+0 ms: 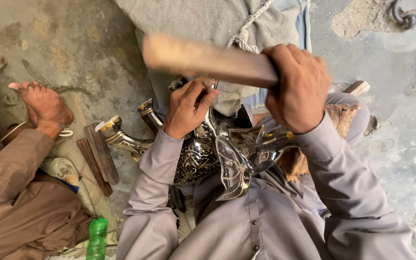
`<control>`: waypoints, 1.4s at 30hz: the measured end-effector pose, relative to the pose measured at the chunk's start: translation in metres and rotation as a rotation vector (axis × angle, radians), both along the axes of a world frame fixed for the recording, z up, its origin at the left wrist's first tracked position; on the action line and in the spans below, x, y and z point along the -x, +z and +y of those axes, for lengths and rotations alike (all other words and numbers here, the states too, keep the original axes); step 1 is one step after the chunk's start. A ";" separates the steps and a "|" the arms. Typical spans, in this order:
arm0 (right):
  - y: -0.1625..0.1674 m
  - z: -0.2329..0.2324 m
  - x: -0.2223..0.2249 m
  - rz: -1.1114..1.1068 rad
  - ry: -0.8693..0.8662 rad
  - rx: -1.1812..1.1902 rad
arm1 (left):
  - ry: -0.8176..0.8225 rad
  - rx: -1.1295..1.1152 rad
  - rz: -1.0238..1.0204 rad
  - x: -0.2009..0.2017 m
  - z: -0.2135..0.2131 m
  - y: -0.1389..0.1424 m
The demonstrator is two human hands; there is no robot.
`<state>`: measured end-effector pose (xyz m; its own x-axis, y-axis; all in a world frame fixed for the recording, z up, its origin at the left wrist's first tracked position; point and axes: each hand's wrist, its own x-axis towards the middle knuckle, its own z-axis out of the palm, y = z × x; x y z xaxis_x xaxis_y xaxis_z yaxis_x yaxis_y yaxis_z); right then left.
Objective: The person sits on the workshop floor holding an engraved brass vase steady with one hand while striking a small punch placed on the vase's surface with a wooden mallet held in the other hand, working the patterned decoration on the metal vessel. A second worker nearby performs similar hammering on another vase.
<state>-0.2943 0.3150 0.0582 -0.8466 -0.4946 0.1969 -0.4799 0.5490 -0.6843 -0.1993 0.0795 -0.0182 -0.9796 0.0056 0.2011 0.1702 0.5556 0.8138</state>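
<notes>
- Right hand [298, 86]: fist closed around a wooden stick [208, 60], held level above the metal animal figure [217, 149].
- Left hand [188, 107]: fingers pinch a small tool [210, 85] on the figure's top.
- Figure: in the person's lap, below both hands.
- Green bottle [97, 239]: lower left of the figure.

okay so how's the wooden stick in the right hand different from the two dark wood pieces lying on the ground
The wooden stick is pale, gripped by the right hand, raised and motion-blurred. The dark wood pieces are brown, flat-sided and lie untouched on the floor beside a second person's foot. All are long, narrow wood.
</notes>
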 end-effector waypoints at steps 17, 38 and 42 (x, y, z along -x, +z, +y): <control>-0.006 -0.004 0.002 -0.186 -0.038 0.031 | 0.007 -0.023 -0.063 -0.002 -0.002 0.002; 0.002 -0.005 0.002 -0.134 0.027 0.050 | -0.004 -0.023 -0.073 -0.006 -0.002 0.002; 0.003 -0.008 0.004 0.081 0.028 -0.143 | -0.023 0.062 0.098 0.000 -0.002 0.004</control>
